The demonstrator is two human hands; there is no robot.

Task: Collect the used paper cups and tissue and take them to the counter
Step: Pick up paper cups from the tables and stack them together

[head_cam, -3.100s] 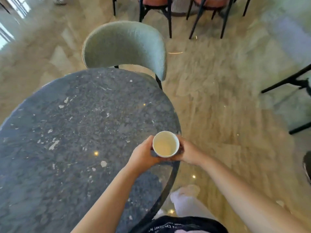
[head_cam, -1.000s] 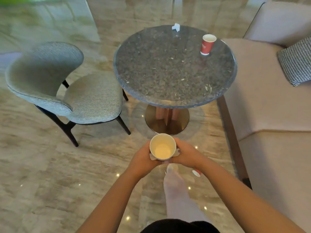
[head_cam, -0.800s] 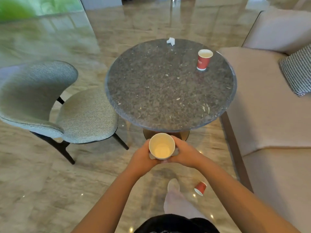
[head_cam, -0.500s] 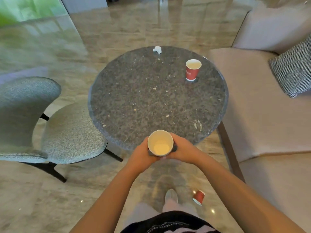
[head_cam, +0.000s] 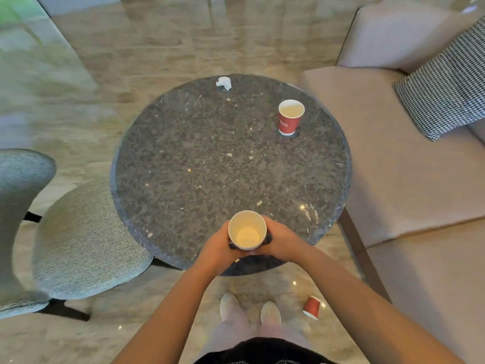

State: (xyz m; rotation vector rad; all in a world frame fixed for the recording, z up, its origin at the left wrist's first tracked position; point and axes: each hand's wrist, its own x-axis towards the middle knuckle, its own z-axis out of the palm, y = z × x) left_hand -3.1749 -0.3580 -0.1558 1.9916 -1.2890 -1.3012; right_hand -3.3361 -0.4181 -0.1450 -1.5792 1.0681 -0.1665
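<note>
Both hands, left (head_cam: 217,248) and right (head_cam: 282,241), clasped a cup (head_cam: 247,229) over the table (head_cam: 183,166) edge, probably for steady carrying. Another cup (head_cam: 290,118) and tissue (head_cam: 223,82) waited farther away.

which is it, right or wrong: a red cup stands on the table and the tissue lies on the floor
One error: the head view shows the tissue on the table, at its far edge, not the floor. The upright red cup does stand there.
</note>
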